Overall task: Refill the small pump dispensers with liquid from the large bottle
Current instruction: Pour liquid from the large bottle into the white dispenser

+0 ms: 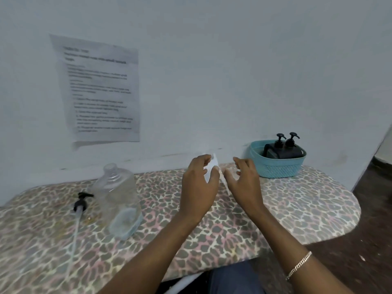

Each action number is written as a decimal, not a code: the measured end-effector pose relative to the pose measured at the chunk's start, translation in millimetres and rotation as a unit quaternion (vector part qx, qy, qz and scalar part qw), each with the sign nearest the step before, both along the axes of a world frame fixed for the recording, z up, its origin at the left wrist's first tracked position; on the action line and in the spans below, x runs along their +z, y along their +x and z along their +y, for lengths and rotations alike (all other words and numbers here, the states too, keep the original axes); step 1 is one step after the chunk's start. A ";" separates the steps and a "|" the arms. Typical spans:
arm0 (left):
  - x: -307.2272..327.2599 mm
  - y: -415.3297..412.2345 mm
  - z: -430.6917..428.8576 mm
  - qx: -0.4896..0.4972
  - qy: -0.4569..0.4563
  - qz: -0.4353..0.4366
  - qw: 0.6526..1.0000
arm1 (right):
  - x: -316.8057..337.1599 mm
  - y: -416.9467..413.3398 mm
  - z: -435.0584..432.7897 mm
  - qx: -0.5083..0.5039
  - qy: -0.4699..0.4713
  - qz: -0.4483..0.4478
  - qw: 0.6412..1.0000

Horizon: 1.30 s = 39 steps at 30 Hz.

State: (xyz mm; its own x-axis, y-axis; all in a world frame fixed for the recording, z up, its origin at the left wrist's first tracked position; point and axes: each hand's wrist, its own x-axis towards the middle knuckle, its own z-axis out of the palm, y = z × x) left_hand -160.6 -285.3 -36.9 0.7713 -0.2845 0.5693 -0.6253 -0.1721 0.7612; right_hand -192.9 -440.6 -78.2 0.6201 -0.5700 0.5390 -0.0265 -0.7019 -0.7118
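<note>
Inspector: Forearms (148, 251) lie nearest the lens, both reaching over the patterned table (31, 251). Landmark taken: the large bottle (118, 200), standing on its base, neck open, with only a shallow pool of liquid showing at the bottom. Just beside it on its left lies a black pump (81, 201), its tube trailing toward the near edge.

Clerk: And the hands?

Inspector: Both are right of the bottle, raised off the table, close together but not joined. The left hand (199, 181) has its fingers curled round a white piece (212, 166); blur prevents identifying it. The right hand (244, 181) is loosely curled at the piece's lower edge. Contact cannot be confirmed.

Clerk: The dispensers?

Inspector: Two small pump dispensers (292, 141), pumps fitted, stand in a teal basket (277, 168) well to the right of the bottle and farther back, by the wall.

Clerk: Recommendation?

Inspector: Judged a preparatory step, with no filling begun. Settle the white piece first, clear of the bottle's open neck. Then bring one dispenser close beside the bottle before unscrewing it, to shorten the carry. The bottle is broad, so support it with both hands and pour slowly. Risk noted: a forearm catching the pump's tube.
</note>
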 end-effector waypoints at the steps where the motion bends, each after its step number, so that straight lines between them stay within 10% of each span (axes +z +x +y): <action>1: -1.0 -2.5 10.8 0.012 0.001 -0.007 1.000 | -1.3 3.0 7.9 0.006 0.003 0.008 1.000; 23: -19.0 -7.0 166.8 0.239 0.019 -0.243 0.940 | -13.3 67.8 70.3 -0.077 0.156 0.082 0.981; 39: -47.3 16.8 186.4 0.222 -0.040 0.033 0.974 | -21.0 22.1 90.5 0.053 0.110 0.079 0.989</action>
State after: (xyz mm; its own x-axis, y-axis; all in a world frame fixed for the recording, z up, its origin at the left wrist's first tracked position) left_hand -143.8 -98.9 -84.2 0.8441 0.1275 0.5208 -0.4521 -0.3529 0.8192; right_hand -170.8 -350.1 -99.2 0.7492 -0.5901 0.3008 -0.0841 -0.5352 -0.8405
